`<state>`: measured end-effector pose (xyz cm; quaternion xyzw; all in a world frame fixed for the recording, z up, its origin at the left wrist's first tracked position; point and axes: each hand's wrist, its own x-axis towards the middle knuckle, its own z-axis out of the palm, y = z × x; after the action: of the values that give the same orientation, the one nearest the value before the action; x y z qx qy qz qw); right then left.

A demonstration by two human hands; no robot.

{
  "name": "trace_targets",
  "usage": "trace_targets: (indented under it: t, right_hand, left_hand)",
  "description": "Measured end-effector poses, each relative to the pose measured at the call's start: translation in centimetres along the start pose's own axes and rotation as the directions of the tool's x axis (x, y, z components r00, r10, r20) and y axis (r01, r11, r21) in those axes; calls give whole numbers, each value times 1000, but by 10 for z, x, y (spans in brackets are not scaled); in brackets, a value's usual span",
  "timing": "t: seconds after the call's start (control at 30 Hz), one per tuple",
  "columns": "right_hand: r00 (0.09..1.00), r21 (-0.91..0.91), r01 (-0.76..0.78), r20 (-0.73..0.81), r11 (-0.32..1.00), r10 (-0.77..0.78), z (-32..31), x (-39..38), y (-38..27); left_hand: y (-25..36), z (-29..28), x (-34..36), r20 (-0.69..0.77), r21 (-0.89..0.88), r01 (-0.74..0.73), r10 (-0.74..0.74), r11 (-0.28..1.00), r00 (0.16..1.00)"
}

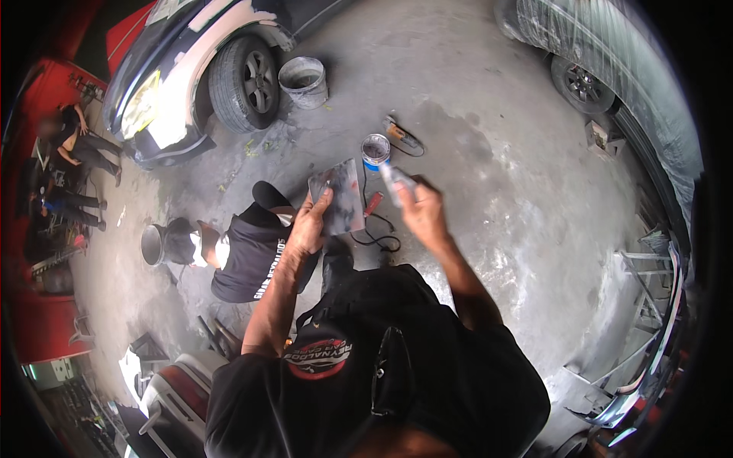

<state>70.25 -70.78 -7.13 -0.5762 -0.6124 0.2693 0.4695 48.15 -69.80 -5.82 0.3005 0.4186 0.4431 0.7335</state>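
My left hand (308, 227) grips a flat rectangular board (345, 200) by its near left edge, with the thumb on top. Grey smears and a small reddish patch mark the board's face. To the right of it, my right hand (426, 217) is closed on a pale, flat spreader (396, 183), blurred by motion. The spreader's far end points toward an open round can (375, 151) on the floor, which has a blue lower side and greyish stuff inside. I cannot tell whether the spreader touches the can.
Beyond the can lies an orange power tool (405, 136). A black cord with a red connector (373, 204) runs below my hands. A co-worker in a dark shirt (248, 256) crouches at left. A grey bucket (305, 82) stands by a car wheel (246, 84); a plastic-covered car (611, 61) is at right.
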Motion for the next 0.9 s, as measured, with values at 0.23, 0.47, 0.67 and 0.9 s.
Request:
trace_targets:
  t: [0.23, 0.47, 0.67, 0.9]
  right_hand:
    - [877, -12, 460, 161, 888, -453, 46, -30, -61]
    - [903, -9, 427, 49, 904, -426, 35, -17, -57]
    - [974, 31, 100, -205, 994, -92, 18, 48, -12]
    - [947, -33, 307, 106, 951, -302, -36, 45, -35]
  left_hand:
    - [-11, 26, 19, 90, -262, -261, 293, 929, 952]
    - [-6, 38, 25, 166, -276, -170, 221, 946, 961]
    - [-16, 58, 23, 67, 493, -195, 187, 848, 980]
    - [4, 48, 35, 275, 888, -434, 576, 155, 770]
